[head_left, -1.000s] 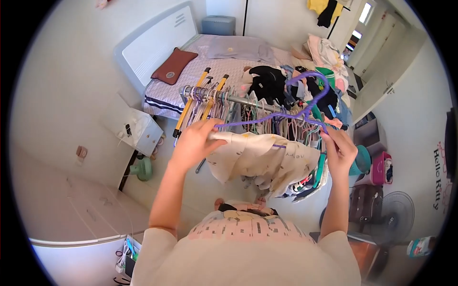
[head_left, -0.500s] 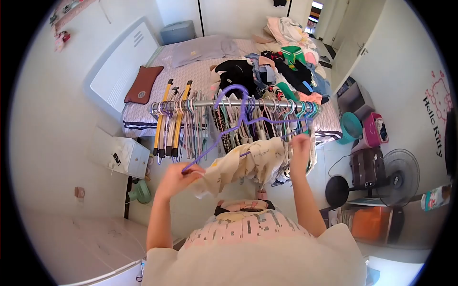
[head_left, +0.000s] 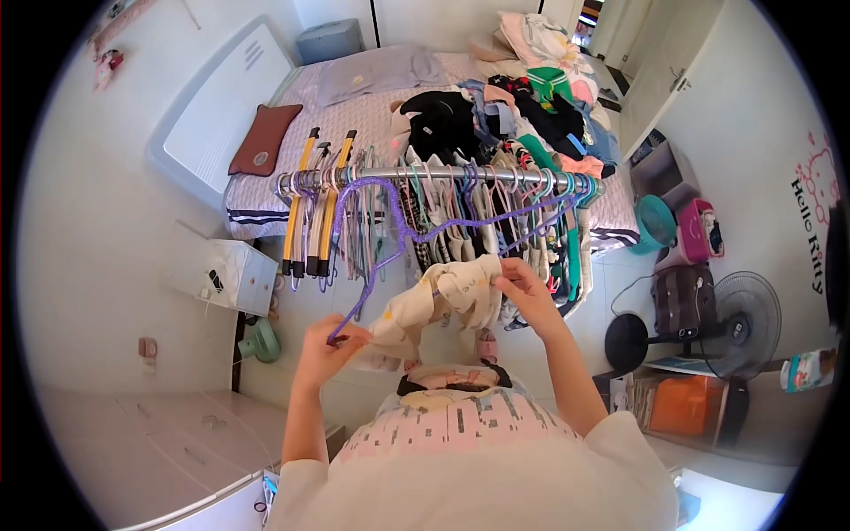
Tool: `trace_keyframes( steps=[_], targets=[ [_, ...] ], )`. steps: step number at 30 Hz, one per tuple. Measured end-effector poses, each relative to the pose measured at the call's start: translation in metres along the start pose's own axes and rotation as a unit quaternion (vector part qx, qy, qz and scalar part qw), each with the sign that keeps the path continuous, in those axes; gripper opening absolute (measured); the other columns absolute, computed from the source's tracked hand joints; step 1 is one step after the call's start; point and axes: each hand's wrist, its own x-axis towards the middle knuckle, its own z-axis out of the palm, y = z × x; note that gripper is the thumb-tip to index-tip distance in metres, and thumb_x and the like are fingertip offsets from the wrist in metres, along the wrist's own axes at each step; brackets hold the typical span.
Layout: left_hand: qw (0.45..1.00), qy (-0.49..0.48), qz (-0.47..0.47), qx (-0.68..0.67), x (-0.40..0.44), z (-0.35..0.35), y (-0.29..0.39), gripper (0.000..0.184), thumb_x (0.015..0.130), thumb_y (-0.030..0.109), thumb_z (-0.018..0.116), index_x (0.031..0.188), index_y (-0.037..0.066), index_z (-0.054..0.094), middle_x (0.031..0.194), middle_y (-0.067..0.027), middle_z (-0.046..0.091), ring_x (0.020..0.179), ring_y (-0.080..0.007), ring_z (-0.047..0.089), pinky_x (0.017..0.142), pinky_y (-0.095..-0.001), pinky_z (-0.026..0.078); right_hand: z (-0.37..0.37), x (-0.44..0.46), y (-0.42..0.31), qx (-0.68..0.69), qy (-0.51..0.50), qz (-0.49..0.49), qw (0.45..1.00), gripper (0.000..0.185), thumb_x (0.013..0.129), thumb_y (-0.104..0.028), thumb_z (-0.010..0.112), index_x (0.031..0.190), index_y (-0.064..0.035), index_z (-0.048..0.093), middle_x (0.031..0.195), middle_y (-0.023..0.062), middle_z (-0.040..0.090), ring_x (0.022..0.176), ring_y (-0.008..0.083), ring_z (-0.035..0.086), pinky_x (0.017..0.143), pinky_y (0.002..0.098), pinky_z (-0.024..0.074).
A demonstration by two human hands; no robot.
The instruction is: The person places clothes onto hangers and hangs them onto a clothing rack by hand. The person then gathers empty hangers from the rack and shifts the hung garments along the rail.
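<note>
A purple clothes hanger [head_left: 409, 234] is held tilted in front of me, its hook at the upper left and its right end reaching up to the rail. My left hand [head_left: 329, 352] is closed on the hanger's lower left corner, by the edge of a cream printed garment [head_left: 434, 301]. This garment hangs bunched over the hanger's lower bar; its exact kind is unclear. My right hand [head_left: 534, 299] pinches the garment's upper right edge, apart from the hanger's right end.
Just beyond stands a metal clothes rail [head_left: 416, 175] full of hangers and clothes. Behind it, a bed [head_left: 354, 108] carries a clothing pile [head_left: 443, 124] and a brown cushion [head_left: 266, 140]. A nightstand [head_left: 252, 281] is at left; a fan [head_left: 739, 327] and a suitcase [head_left: 682, 301] are at right.
My right hand has moved left and down, from near the hanger's bar to the garment's edge. The hanger's hook has swung left and the garment has slid left along the bar.
</note>
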Motion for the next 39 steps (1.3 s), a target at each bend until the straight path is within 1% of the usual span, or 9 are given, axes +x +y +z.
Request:
trace_keyframes(
  steps=[2,6,11,13,14,17,28,33,39],
  targets=[
    [1.000,0.002,-0.003,-0.013,-0.004,0.001,-0.008,0.015,0.073,-0.002,0.070,0.086,0.005,0.071,0.071,-0.0034,0.059,0.060,-0.0086,0.053,0.052,-0.0219,0.039,0.000,0.005,0.008,-0.165,0.023,-0.120,0.979,0.019,0.088,-0.017,0.064,0.100,-0.0055,0.055,0.090,0.0016,0.055,0.089,0.0100,0.052,0.082,0.0257,0.0407],
    [0.999,0.038,-0.023,0.033,-0.007,0.000,-0.002,0.018,0.072,-0.001,0.071,0.088,0.007,0.072,0.069,-0.0038,0.058,0.058,-0.0088,0.051,0.049,-0.0232,0.037,0.016,-0.008,-0.020,0.029,-0.012,-0.117,0.993,0.015,0.085,-0.009,0.066,0.094,-0.0053,0.055,0.087,-0.0008,0.055,0.083,0.0099,0.055,0.074,0.0229,0.0435],
    [0.991,0.086,0.034,0.094,-0.026,-0.017,-0.005,0.020,0.069,-0.005,0.071,0.086,0.006,0.073,0.068,-0.0030,0.056,0.054,-0.0079,0.047,0.046,-0.0233,0.033,-0.015,0.015,-0.049,0.167,0.294,-0.158,0.928,0.018,0.090,-0.022,0.060,0.097,-0.0063,0.055,0.081,-0.0022,0.059,0.066,0.0070,0.053,0.057,0.0207,0.0443],
    [0.989,0.105,0.052,0.086,-0.029,-0.024,-0.009,0.020,0.068,-0.007,0.071,0.084,0.006,0.073,0.067,-0.0023,0.056,0.053,-0.0075,0.046,0.045,-0.0228,0.032,-0.027,0.016,-0.052,-0.264,0.211,-0.072,0.938,0.026,0.090,-0.027,0.061,0.103,-0.0053,0.056,0.087,0.0005,0.060,0.073,0.0068,0.054,0.065,0.0224,0.0460],
    [0.991,0.109,0.042,0.067,-0.031,-0.027,-0.012,0.021,0.068,-0.009,0.070,0.083,0.005,0.073,0.067,-0.0019,0.056,0.053,-0.0069,0.046,0.045,-0.0220,0.031,-0.025,0.015,-0.056,-0.265,0.211,-0.072,0.938,0.026,0.090,-0.027,0.061,0.103,-0.0053,0.056,0.087,0.0005,0.060,0.073,0.0068,0.054,0.065,0.0224,0.0460],
    [0.992,0.110,0.032,0.050,-0.034,-0.031,-0.010,0.022,0.067,-0.011,0.068,0.082,0.005,0.073,0.066,-0.0013,0.055,0.053,-0.0060,0.046,0.045,-0.0209,0.030,-0.030,0.011,-0.071,-0.061,0.033,0.090,0.994,0.041,0.088,-0.037,0.062,0.109,-0.0019,0.058,0.091,0.0002,0.060,0.086,0.0083,0.052,0.078,0.0251,0.0419],
    [0.987,0.135,0.069,0.050,-0.018,-0.026,0.001,0.020,0.068,-0.008,0.070,0.082,0.005,0.073,0.064,-0.0015,0.054,0.053,-0.0059,0.046,0.046,-0.0216,0.030,-0.011,0.000,-0.053,-0.029,0.001,0.063,0.998,0.032,0.089,-0.027,0.062,0.108,-0.0020,0.060,0.095,0.0020,0.063,0.081,0.0066,0.056,0.072,0.0232,0.0446],
    [0.996,0.017,0.036,0.081,-0.008,-0.030,0.017,0.024,0.068,-0.006,0.071,0.089,0.005,0.073,0.068,-0.0071,0.059,0.055,-0.0134,0.052,0.050,-0.0251,0.038,0.001,-0.003,-0.068,0.253,0.029,0.004,0.967,0.027,0.093,-0.014,0.054,0.118,-0.0028,0.054,0.107,0.0056,0.063,0.094,0.0131,0.061,0.080,0.0287,0.0493],
    [0.986,-0.066,-0.081,0.131,-0.004,-0.018,0.010,0.028,0.067,0.008,0.069,0.095,0.006,0.071,0.069,-0.0076,0.061,0.060,-0.0153,0.056,0.056,-0.0257,0.045,0.002,0.003,-0.071,0.174,-0.037,-0.053,0.983,0.045,0.089,-0.004,0.054,0.132,-0.0052,0.041,0.117,0.0048,0.057,0.107,0.0139,0.055,0.088,0.0303,0.0454]
  ],
)
